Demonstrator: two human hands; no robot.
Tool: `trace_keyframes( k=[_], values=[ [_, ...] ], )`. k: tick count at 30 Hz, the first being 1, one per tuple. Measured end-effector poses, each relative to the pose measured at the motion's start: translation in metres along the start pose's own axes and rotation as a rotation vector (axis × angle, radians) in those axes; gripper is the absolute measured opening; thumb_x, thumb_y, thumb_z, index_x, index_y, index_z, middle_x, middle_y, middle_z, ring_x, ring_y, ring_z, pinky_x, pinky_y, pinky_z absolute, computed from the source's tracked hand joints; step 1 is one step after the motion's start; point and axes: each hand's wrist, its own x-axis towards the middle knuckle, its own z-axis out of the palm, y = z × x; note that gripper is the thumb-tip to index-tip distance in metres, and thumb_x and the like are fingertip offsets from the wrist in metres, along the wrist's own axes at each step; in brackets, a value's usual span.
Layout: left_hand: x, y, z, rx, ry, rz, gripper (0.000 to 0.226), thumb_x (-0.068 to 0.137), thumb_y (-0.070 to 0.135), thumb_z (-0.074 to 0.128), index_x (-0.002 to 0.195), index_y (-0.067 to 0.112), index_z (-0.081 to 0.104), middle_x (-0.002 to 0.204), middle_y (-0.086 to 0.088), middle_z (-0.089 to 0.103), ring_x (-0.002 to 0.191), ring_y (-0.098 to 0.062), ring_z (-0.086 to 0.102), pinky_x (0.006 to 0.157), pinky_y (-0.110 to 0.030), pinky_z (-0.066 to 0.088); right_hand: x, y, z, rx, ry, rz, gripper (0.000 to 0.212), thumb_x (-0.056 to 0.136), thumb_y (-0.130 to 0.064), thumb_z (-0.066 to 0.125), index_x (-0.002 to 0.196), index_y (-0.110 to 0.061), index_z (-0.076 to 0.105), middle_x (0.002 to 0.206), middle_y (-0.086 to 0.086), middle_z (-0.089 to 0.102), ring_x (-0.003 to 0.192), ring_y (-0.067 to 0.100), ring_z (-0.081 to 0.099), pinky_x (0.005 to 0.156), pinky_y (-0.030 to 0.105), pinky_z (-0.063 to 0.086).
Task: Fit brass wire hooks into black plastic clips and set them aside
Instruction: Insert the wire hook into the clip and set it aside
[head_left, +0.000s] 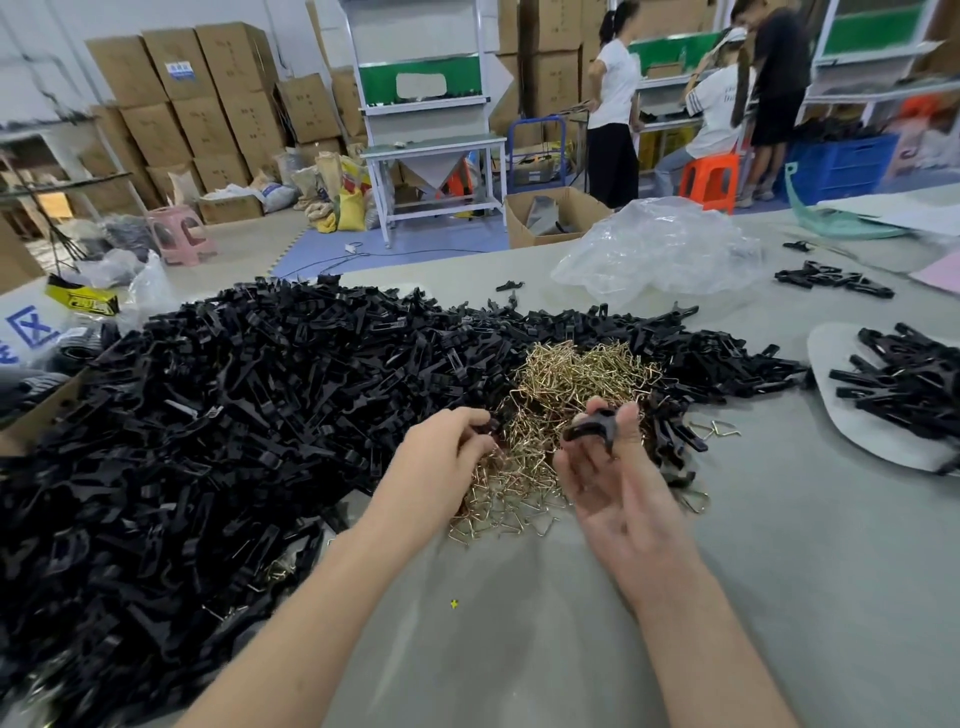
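Head view: right hand (618, 488) pinches a black clip (592, 427); left hand (447, 449) curls over brass hooks (561, 379), grip unclear.

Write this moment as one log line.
right hand: holds clip | left hand: at hook pile, grasp unclear | hook in clip: none seen
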Motion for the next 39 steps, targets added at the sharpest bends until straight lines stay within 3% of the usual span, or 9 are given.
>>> trace_keyframes(
  k=[2,5,8,11,13,17,26,33,39],
  values=[
    [-0.008,-0.004,-0.003,-0.010,0.105,0.047,0.024,0.099,0.025,0.059,0.122,0.027,0.065,0.098,0.017,0.063,0.089,-0.001,0.060,0.084,-0.026,0.050,0.000,0.005,0.005,-0.077,-0.021,0.031,0.029,0.080,-0.041,0.067,0.090,-0.017,0.079,0.091,0.007,0.071,0.089,0.019,0.070,0.085,0.034,0.062],
    [-0.015,-0.005,-0.005,-0.118,0.137,0.074,0.020,0.098,0.021,0.060,0.115,0.030,0.066,0.093,0.017,0.065,0.087,0.002,0.061,0.080,-0.021,0.049,0.000,0.013,0.010,-0.184,-0.027,0.053,0.031,0.077,-0.037,0.071,0.093,-0.012,0.078,0.098,0.014,0.073,0.097,0.023,0.071,0.090,0.036,0.060],
    [-0.017,-0.006,-0.006,-0.407,0.090,-0.054,0.022,0.100,0.014,0.057,0.110,0.031,0.066,0.086,0.004,0.068,0.072,-0.015,0.067,0.066,-0.028,0.056,-0.001,0.020,0.013,-0.262,-0.044,0.083,0.034,0.073,-0.038,0.074,0.093,-0.011,0.078,0.107,0.020,0.072,0.107,0.028,0.070,0.098,0.040,0.056],
    [-0.018,-0.007,-0.005,-0.502,0.033,-0.096,0.028,0.101,0.007,0.053,0.117,0.027,0.063,0.091,-0.001,0.065,0.082,-0.028,0.068,0.069,-0.033,0.060,-0.001,0.025,0.015,-0.255,-0.061,0.135,0.034,0.073,-0.036,0.075,0.093,-0.008,0.078,0.113,0.026,0.070,0.113,0.035,0.068,0.099,0.044,0.055],
    [-0.021,-0.009,-0.003,-0.459,0.020,-0.069,0.031,0.099,0.006,0.055,0.119,0.029,0.063,0.090,0.005,0.066,0.084,-0.023,0.066,0.078,-0.036,0.059,-0.001,0.028,0.015,-0.264,-0.065,0.156,0.034,0.077,-0.033,0.072,0.095,-0.005,0.077,0.113,0.028,0.070,0.109,0.035,0.070,0.095,0.044,0.057],
    [-0.031,-0.013,0.001,-0.467,0.081,-0.051,0.033,0.096,0.011,0.063,0.111,0.040,0.064,0.091,0.015,0.068,0.083,-0.007,0.063,0.070,-0.015,0.047,0.000,0.030,0.015,-0.305,-0.094,0.170,0.032,0.083,-0.035,0.068,0.096,-0.008,0.079,0.103,0.019,0.073,0.098,0.027,0.073,0.096,0.046,0.056],
    [-0.048,-0.021,0.011,-0.699,0.214,-0.098,0.022,0.094,0.009,0.066,0.102,0.030,0.070,0.086,0.005,0.074,0.067,-0.010,0.065,0.068,-0.019,0.053,0.006,0.028,0.010,-0.265,-0.073,0.183,0.032,0.082,-0.036,0.069,0.092,-0.008,0.080,0.094,0.013,0.074,0.084,0.019,0.073,0.079,0.034,0.063],
    [-0.052,-0.022,0.011,-0.422,0.220,0.016,0.022,0.096,0.014,0.065,0.101,0.034,0.073,0.097,0.024,0.071,0.096,0.001,0.063,0.080,-0.007,0.042,0.013,0.026,0.007,-0.099,-0.027,0.211,0.031,0.081,-0.036,0.070,0.094,-0.008,0.077,0.089,0.010,0.070,0.086,0.020,0.070,0.079,0.037,0.062],
    [-0.055,-0.026,0.014,-0.059,0.202,0.208,0.029,0.099,0.010,0.058,0.123,0.024,0.068,0.101,0.019,0.066,0.099,-0.002,0.046,0.090,-0.005,0.034,0.017,0.029,0.004,-0.176,-0.093,0.196,0.031,0.082,-0.043,0.069,0.095,-0.016,0.077,0.092,0.005,0.071,0.091,0.020,0.072,0.087,0.043,0.061]
  ],
)
